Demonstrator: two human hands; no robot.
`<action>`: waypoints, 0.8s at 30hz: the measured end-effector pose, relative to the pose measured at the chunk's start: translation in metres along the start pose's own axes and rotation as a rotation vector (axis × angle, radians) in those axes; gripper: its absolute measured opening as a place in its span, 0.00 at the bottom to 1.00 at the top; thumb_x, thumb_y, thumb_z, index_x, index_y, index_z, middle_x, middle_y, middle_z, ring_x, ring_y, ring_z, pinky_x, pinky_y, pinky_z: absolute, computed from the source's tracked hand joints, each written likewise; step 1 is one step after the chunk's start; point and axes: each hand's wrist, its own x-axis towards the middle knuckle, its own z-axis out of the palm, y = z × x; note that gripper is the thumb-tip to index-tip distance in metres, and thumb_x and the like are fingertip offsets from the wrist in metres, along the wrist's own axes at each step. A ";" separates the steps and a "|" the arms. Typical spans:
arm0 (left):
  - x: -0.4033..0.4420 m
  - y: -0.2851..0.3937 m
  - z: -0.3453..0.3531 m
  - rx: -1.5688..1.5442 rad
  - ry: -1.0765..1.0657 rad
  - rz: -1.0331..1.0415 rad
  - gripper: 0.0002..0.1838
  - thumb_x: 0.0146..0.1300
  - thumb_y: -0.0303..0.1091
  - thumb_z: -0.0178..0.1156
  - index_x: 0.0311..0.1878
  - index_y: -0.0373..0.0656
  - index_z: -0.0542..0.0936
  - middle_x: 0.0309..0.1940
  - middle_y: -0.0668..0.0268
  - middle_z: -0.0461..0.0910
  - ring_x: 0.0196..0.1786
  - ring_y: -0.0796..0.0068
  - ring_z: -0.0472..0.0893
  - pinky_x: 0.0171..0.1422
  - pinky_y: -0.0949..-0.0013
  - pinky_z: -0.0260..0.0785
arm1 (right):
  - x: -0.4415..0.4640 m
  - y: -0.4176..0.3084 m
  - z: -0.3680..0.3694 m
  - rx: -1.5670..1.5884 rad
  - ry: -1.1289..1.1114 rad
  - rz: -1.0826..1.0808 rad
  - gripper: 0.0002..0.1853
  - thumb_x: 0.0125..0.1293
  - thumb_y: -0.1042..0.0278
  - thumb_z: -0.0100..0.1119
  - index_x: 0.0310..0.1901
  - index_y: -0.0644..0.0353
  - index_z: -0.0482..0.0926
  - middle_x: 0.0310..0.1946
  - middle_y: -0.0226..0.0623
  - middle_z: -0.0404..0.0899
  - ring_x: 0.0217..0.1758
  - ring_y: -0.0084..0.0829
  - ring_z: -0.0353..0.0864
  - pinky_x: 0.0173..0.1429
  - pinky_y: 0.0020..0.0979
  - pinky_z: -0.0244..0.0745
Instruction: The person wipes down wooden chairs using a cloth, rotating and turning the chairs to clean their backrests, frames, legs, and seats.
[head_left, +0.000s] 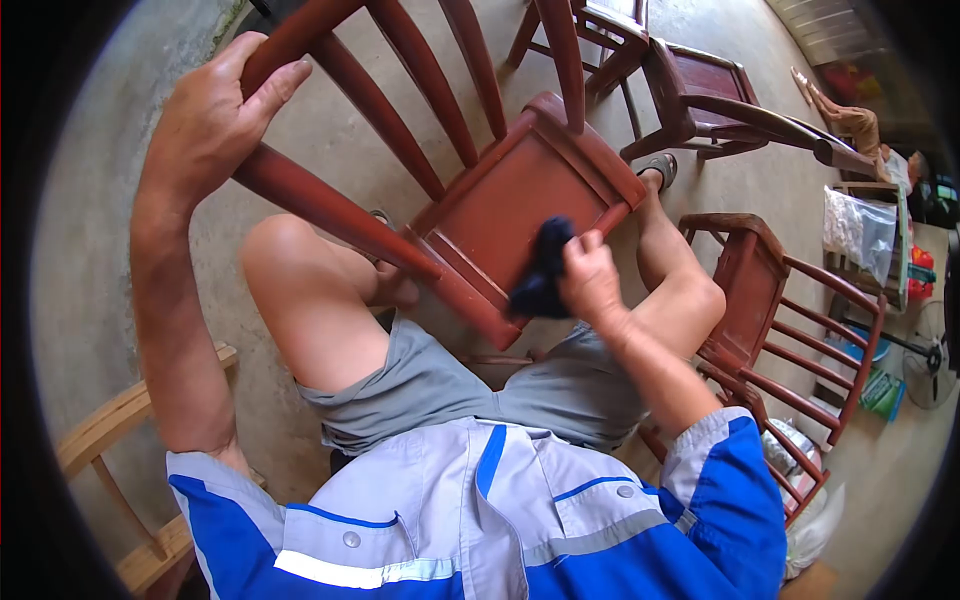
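A reddish-brown wooden chair [490, 225] is tilted between my knees, its slatted back rising toward the upper left. My left hand [215, 115] is wrapped round the top end of the chair back, thumb over the rail. In my right hand [592, 280] is a dark navy cloth [545, 270], bunched up and a little blurred. The cloth lies over the near right part of the seat, close to its edge; whether it presses on the wood I cannot tell.
Another red chair [740, 290] stands close by my right knee. Further dark wooden chairs [705, 90] are at the upper right. A pale wooden frame [150, 400] is at the lower left. Bags and a fan [928, 355] are along the right side.
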 end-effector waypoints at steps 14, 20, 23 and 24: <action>0.000 0.004 -0.003 0.028 -0.010 -0.001 0.24 0.73 0.53 0.65 0.57 0.40 0.82 0.30 0.57 0.83 0.33 0.65 0.81 0.43 0.62 0.73 | 0.024 0.010 -0.008 -0.208 0.018 -0.018 0.07 0.63 0.74 0.59 0.41 0.64 0.79 0.46 0.48 0.75 0.43 0.48 0.86 0.40 0.43 0.90; 0.002 0.013 -0.004 0.058 -0.023 -0.054 0.25 0.72 0.56 0.64 0.52 0.40 0.83 0.32 0.50 0.86 0.39 0.45 0.86 0.45 0.52 0.75 | 0.073 0.056 -0.012 -0.168 0.117 0.256 0.19 0.61 0.65 0.72 0.49 0.62 0.77 0.50 0.49 0.75 0.48 0.54 0.85 0.49 0.48 0.87; 0.002 0.012 -0.002 0.136 -0.034 -0.040 0.24 0.73 0.51 0.64 0.60 0.43 0.80 0.36 0.54 0.85 0.39 0.55 0.85 0.47 0.57 0.76 | 0.047 0.032 0.000 -0.183 0.127 0.166 0.16 0.60 0.68 0.69 0.47 0.65 0.79 0.50 0.48 0.75 0.46 0.50 0.86 0.47 0.43 0.88; -0.001 0.011 0.000 0.200 0.036 0.025 0.24 0.73 0.51 0.64 0.62 0.44 0.79 0.41 0.53 0.85 0.42 0.54 0.85 0.49 0.56 0.76 | 0.034 0.013 -0.006 -0.131 0.045 0.103 0.12 0.61 0.69 0.66 0.44 0.64 0.81 0.49 0.49 0.76 0.46 0.51 0.86 0.47 0.43 0.88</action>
